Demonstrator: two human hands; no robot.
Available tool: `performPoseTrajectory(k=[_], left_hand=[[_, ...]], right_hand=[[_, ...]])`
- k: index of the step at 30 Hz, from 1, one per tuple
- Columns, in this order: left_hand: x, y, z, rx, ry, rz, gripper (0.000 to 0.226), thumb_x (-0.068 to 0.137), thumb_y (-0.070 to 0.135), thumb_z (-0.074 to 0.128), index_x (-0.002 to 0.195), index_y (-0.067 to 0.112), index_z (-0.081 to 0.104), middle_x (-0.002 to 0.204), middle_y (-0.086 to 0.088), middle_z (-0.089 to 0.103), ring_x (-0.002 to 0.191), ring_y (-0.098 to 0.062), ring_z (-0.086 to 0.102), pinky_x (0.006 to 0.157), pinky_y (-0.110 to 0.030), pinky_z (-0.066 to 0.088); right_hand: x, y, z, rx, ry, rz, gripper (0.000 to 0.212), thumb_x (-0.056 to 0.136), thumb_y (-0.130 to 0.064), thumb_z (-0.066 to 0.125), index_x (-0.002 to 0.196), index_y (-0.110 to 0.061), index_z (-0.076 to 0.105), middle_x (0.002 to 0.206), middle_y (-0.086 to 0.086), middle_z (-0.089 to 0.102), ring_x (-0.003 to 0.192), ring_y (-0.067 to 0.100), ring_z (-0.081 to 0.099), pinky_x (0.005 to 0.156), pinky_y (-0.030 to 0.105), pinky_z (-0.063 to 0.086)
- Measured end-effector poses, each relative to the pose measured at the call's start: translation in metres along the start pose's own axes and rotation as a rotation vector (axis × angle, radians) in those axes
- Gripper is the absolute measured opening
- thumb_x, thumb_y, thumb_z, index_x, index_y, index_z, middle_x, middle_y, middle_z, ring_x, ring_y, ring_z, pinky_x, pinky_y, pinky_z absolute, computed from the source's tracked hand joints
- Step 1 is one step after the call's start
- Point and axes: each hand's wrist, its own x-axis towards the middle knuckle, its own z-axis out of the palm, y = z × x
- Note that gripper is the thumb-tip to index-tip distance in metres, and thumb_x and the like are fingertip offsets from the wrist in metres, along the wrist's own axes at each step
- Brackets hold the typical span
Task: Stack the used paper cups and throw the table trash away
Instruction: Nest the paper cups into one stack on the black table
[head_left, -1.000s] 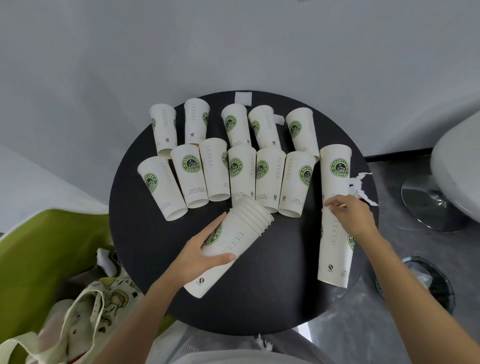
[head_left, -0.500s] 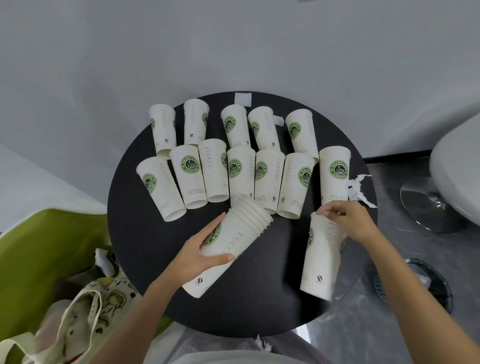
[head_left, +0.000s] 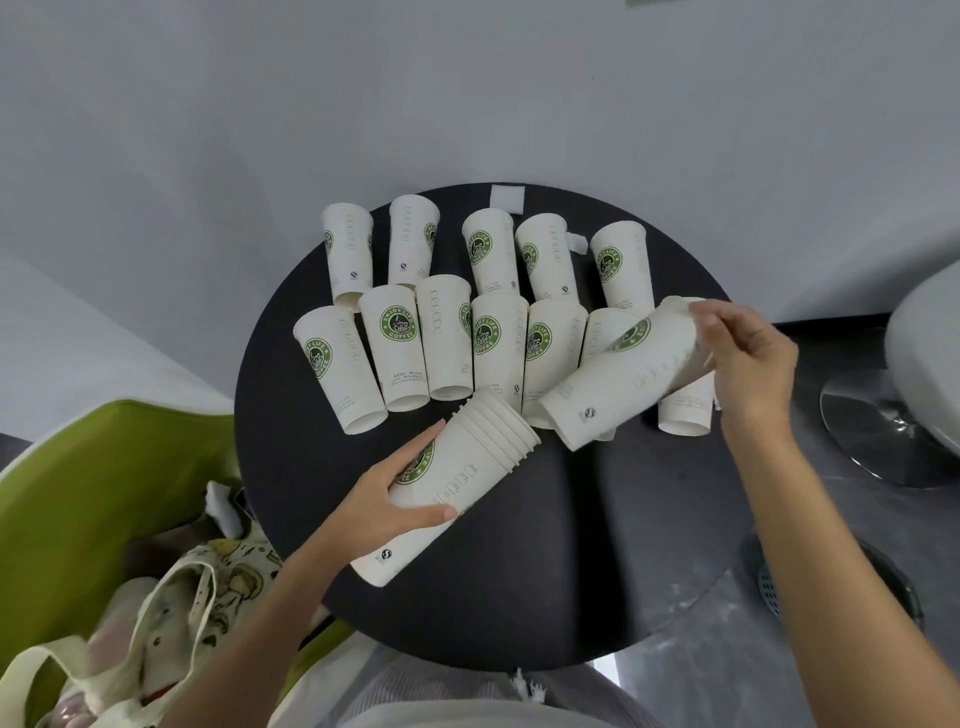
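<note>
Cup (head_left: 634, 374) nesting: keep right grip (head_left: 748, 364) pinched on rim, cup raised over row (head_left: 395, 343) at right of table (head_left: 571, 545), base aimed at stack (head_left: 467, 478). Keep left grip (head_left: 384, 504) wrapped round stack, mouth tilted toward cup. Line up both axes, slide base straight in, clear row. Since half a second ago: cup lifted from right table edge, swung toward stack; stack unmoved.

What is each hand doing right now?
Left hand: holding the nested stack of white paper cups.
Right hand: holding one white paper cup.
</note>
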Motion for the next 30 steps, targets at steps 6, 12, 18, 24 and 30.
performPoseTrajectory(k=[6, 12, 18, 24, 30], left_hand=[[-0.005, 0.002, 0.000, 0.007, -0.006, 0.011, 0.088, 0.075, 0.012, 0.084, 0.136, 0.054, 0.037, 0.138, 0.031, 0.050, 0.130, 0.004, 0.046, 0.104, -0.021, 0.042], [-0.008, 0.004, 0.003, -0.002, 0.000, 0.023, 0.089, 0.076, 0.015, 0.083, 0.142, 0.050, 0.035, 0.141, 0.028, 0.048, 0.132, 0.002, 0.045, 0.105, -0.025, 0.042], [-0.013, 0.006, 0.007, -0.048, 0.042, 0.025, 0.087, 0.077, 0.013, 0.082, 0.140, 0.052, 0.035, 0.140, 0.029, 0.049, 0.130, 0.005, 0.046, 0.097, -0.014, 0.044], [-0.017, -0.001, 0.006, -0.074, 0.092, 0.023, 0.087, 0.076, 0.014, 0.082, 0.140, 0.052, 0.036, 0.138, 0.031, 0.050, 0.130, 0.005, 0.046, 0.101, -0.019, 0.043], [-0.027, -0.015, -0.004, -0.110, 0.172, -0.008, 0.087, 0.076, 0.016, 0.083, 0.141, 0.050, 0.036, 0.135, 0.031, 0.053, 0.127, 0.003, 0.049, 0.103, -0.028, 0.046]], right_hand=[[-0.006, 0.002, 0.031, 0.021, -0.037, -0.007, 0.021, 0.091, -0.001, 0.054, 0.094, -0.015, 0.070, 0.091, -0.008, 0.067, 0.087, -0.001, 0.059, 0.080, 0.011, 0.042], [-0.029, 0.007, 0.069, 0.038, -0.283, 0.048, 0.027, 0.091, 0.000, 0.056, 0.086, -0.023, 0.070, 0.083, -0.019, 0.069, 0.084, -0.002, 0.059, 0.078, 0.012, 0.042], [-0.063, 0.007, 0.099, 0.032, -0.515, 0.072, 0.027, 0.093, -0.003, 0.054, 0.086, -0.024, 0.069, 0.082, -0.007, 0.067, 0.075, 0.009, 0.054, 0.071, 0.017, 0.042], [-0.081, 0.012, 0.117, -0.024, -0.585, 0.071, 0.025, 0.095, -0.012, 0.053, 0.088, -0.030, 0.070, 0.088, 0.023, 0.063, 0.069, 0.028, 0.047, 0.068, 0.027, 0.038], [-0.086, 0.010, 0.139, -0.079, -0.746, 0.008, 0.021, 0.097, -0.016, 0.050, 0.099, -0.026, 0.069, 0.082, -0.005, 0.067, 0.066, 0.016, 0.048, 0.069, 0.021, 0.037]])
